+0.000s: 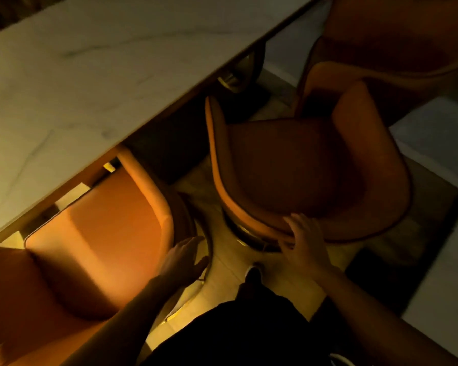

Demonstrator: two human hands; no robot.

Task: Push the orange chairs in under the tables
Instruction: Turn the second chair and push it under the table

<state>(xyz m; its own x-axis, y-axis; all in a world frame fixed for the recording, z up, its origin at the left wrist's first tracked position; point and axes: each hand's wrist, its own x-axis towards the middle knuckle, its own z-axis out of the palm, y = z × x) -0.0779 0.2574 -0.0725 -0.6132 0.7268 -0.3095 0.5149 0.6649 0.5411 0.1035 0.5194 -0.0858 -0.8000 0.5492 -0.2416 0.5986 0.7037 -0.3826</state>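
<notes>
An orange chair (296,165) stands in the middle, out from the white marble table (90,70), its seat turned toward the table edge. My right hand (304,241) grips the rim of that chair's curved backrest. A second orange chair (95,233) at the lower left sits partly under the table. My left hand (185,257) hovers with fingers spread just beside this chair's right edge, holding nothing. A third orange chair (381,48) is at the top right.
The table's dark pedestal with a metal fitting (238,77) shows under the tabletop's edge. Pale floor tiles (222,273) lie between the chairs. My dark-clothed legs and one shoe (253,276) stand at the bottom. Light floor slabs (439,143) lie at the right.
</notes>
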